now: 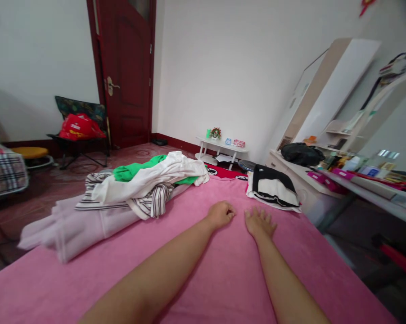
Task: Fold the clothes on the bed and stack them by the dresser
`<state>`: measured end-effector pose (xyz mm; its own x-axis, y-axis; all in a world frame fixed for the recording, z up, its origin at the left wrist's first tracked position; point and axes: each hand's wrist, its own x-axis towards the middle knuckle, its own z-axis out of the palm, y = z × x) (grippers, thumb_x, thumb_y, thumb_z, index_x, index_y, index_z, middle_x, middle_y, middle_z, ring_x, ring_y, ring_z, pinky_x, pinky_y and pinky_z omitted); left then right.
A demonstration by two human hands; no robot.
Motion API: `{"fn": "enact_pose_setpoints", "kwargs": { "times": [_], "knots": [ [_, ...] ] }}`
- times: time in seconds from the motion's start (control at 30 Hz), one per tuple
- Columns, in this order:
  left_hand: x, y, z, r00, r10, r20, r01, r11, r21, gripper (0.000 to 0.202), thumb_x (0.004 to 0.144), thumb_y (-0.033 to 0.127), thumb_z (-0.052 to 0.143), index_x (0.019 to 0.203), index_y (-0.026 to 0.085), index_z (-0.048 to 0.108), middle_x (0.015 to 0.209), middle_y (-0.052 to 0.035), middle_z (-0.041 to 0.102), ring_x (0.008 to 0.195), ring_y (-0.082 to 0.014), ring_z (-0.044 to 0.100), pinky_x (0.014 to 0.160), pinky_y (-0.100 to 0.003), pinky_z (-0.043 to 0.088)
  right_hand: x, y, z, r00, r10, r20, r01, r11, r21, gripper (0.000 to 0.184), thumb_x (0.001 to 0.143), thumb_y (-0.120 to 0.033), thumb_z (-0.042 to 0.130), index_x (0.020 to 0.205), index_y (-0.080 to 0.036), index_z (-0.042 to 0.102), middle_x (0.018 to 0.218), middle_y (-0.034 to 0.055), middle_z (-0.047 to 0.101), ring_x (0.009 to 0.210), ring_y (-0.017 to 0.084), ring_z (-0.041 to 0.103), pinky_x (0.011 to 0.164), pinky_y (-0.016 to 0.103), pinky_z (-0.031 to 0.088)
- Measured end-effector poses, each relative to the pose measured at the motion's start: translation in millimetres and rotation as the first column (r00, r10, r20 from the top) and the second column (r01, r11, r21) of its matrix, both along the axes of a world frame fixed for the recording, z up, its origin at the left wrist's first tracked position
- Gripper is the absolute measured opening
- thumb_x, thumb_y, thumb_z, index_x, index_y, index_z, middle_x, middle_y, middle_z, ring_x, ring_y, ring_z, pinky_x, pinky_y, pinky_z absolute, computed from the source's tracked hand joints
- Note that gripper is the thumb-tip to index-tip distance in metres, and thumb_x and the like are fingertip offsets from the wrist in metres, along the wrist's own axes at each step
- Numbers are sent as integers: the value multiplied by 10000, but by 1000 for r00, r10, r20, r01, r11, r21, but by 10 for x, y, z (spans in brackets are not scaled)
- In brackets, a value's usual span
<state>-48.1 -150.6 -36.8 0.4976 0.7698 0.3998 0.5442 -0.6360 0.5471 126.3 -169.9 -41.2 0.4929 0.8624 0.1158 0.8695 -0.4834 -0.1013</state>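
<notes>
My left hand (221, 214) rests on the pink bedcover (219, 265) with its fingers loosely curled in, and nothing shows in them. Beside it, my right hand (259, 222) lies flat on the same cover, fingers spread. A heap of loose clothes lies to the left: a white garment (159, 173) on top, a green one (138, 168) under it, a striped one (154, 200) and a pale lilac one (84, 222) below. Beyond my right hand sits a stack of folded black and white clothes (273, 184). Neither hand touches the clothes.
A low white table (219, 145) stands by the far wall. At the right are a dresser (290, 168) with a black bag (302, 154) and a cluttered glass-topped table (392, 193). A folding chair (81, 105) with a red bag (81, 127) stands left of a red door (127, 72).
</notes>
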Motion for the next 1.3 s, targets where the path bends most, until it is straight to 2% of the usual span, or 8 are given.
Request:
{"fn": "enact_pose_setpoints", "kwargs": {
  "times": [0.2,0.37,0.53,0.6,0.7,0.9,1.1,1.3],
  "knots": [
    [-54,-283,50,993,-31,-112,41,995,89,306,820,248,533,1087,187,667,1086,-77,636,1016,-214,566,918,-326,439,-173,-223,-17,963,270,5,-266,946,184,520,871,-437,373,1322,-212,499,1394,119,463,1282,325,386,1013,538,297],
    [-335,-733,75,954,-118,-276,156,980,122,472,905,383,435,1331,186,488,1411,-126,428,1279,-290,398,1062,-452,304,144,-147,-110,826,476,-303,-274,808,522,369,797,-344,451,1035,-187,686,1092,77,684,1015,215,613,902,316,448],
    [-1079,-935,538,822,-363,-439,413,911,19,358,876,360,529,1190,206,604,1309,-84,539,1177,-203,514,979,-278,400,202,-103,-167,772,491,-404,-196,788,584,358,756,-360,481,948,-171,717,983,79,718,917,231,649,818,315,482],
    [-1457,-875,808,906,-24,-423,147,954,261,318,878,288,504,1165,206,612,1284,-92,549,1167,-230,506,993,-343,383,177,-113,-151,779,478,-405,-187,795,578,341,753,-355,483,924,-186,725,971,72,723,907,231,652,805,311,483],
    [-2025,-674,1132,808,503,-305,-282,787,549,521,813,314,583,1315,210,487,1405,-118,424,1269,-321,374,1042,-469,282,141,-134,-112,797,446,-407,-164,808,566,320,754,-344,484,903,-206,731,974,65,725,904,228,653,787,300,480],
    [-2745,-315,1196,540,743,-395,-709,654,262,683,724,700,508,1197,220,618,1132,-148,638,1044,-383,534,853,-457,383,94,-168,-54,822,390,-416,-120,832,542,269,752,-334,511,853,-236,742,969,62,728,908,230,651,779,293,469],
    [-2427,-315,1284,651,706,-280,-516,682,518,339,805,365,528,1060,202,679,1141,-106,655,1143,-315,476,990,-460,255,76,-193,-39,798,395,-455,-78,817,571,228,723,-336,545,802,-257,744,927,46,734,897,224,652,775,290,464],
    [-1220,-610,1652,878,426,-219,-340,876,342,285,835,332,483,877,146,694,907,-120,696,862,-265,628,760,-329,422,91,-164,-53,688,485,-540,-26,760,650,307,712,-421,554,847,-211,732,908,49,735,893,223,657,771,293,493]
  ]
}}
